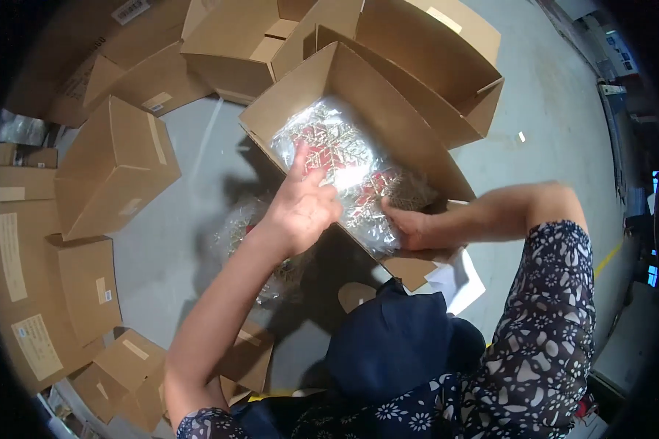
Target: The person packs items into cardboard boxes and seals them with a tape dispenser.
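Observation:
Inside a long open cardboard box (436, 157) lie snowflake decorations (329, 143) in clear plastic bags, red and pale gold with glitter. My left hand (305, 208) is over the box's near-left edge, index finger stretched out toward the larger snowflake and the other fingers loosely bent; it holds nothing. At the box's right end, my right hand (411, 225) has its thumb on top of a second bagged snowflake decoration (381, 192). Its other fingers are mostly hidden under the bag's edge. Glare off the plastic blurs part of the contents.
More bagged decorations (243, 227) lie on the grey floor left of my forearm. Open boxes (234, 66) stand behind, and another carton (117, 168) and stacked cartons (22, 271) line the left. White paper (461, 285) sticks out by the box's right end.

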Demonstrator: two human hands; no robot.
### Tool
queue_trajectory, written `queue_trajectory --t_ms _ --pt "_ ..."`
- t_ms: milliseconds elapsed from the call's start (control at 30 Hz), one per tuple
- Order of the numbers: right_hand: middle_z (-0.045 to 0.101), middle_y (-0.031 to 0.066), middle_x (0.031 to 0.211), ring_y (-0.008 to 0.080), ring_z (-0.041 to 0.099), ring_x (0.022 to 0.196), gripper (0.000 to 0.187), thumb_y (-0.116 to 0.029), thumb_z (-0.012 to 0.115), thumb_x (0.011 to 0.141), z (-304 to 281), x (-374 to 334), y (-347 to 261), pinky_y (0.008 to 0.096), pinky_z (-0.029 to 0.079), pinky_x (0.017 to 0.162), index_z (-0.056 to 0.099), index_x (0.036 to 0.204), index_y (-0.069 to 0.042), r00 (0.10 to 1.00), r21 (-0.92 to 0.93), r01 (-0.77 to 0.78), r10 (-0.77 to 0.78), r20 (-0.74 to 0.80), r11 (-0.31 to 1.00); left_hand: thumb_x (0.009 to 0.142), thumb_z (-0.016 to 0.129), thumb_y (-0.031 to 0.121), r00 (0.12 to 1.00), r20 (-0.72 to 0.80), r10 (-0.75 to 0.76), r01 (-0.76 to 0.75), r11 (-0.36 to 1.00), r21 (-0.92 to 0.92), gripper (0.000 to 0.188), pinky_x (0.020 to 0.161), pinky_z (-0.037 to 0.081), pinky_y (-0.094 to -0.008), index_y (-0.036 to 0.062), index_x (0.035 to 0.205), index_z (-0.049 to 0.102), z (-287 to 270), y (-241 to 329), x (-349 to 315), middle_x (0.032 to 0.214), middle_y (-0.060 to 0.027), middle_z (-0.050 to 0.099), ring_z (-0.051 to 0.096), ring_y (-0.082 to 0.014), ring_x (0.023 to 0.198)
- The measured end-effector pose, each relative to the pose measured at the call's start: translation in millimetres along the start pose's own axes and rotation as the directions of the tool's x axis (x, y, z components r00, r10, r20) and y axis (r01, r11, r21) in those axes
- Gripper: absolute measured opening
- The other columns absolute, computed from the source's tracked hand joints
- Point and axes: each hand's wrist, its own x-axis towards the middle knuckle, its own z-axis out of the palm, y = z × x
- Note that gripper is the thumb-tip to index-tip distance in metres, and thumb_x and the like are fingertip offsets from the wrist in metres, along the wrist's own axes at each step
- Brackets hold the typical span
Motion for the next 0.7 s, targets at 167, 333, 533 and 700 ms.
queue_trajectory --t_ms 167,333,533,700 --pt "0.053 0.0129 0.125 0.0288 0.049 0.116 0.049 -0.042 0.045 0.093 33 -45 -24 0.0464 0.035 0.101 0.046 0.126 -0.006 0.99 -0.018 -0.092 0.089 -0.108 0.996 0.076 0.05 0.016 0.99 -0.112 -0.082 0.08 0.996 -0.026 0.012 0.108 0.013 -0.0582 0.0135 0.069 0.059 -6 15 -11 0.088 -0.0077 0.057 0.045 -0.0312 0.113" --pt "0.066 0.0129 0.082 0.0243 0.063 0.069 0.052 -0.05 0.053 0.085 23 -68 -41 0.0361 0.052 0.062 0.067 0.089 0.0 0.925 -0.895 -0.261 -0.171 -0.339 0.362 0.077 0.054 0.016 0.932 -0.266 -0.248 0.244 0.969 -0.049 0.02 0.103 0.022 -0.0594 0.0039 0.089 0.064 -3 34 -24 0.124 -0.0237 0.047 0.034 -0.0392 0.126" --pt "0.064 0.0209 0.077 0.0302 0.064 0.073 0.063 -0.058 0.057 0.076 26 -49 -38 0.0382 0.05 0.069 0.066 0.08 0.004 0.991 -0.925 -0.132 -0.046 -0.123 -0.356 0.078 0.054 0.015 0.918 -0.238 -0.317 0.298 0.948 -0.112 0.025 0.102 0.026 -0.0578 0.0057 0.098 0.064 0 42 -21 0.122 -0.0228 0.049 0.035 -0.0393 0.126" --pt "0.065 0.0223 0.082 0.0347 0.063 0.084 0.053 -0.049 0.057 0.08 19 -30 -18 0.0412 0.05 0.076 0.066 0.075 0.003 0.971 -0.754 -0.051 -0.208 0.115 -0.655 0.068 0.065 0.013 0.928 -0.171 -0.331 0.324 0.944 -0.067 0.033 0.102 0.026 -0.0575 0.0098 0.101 0.064 0 41 -23 0.121 -0.0167 0.05 0.034 -0.0379 0.125"
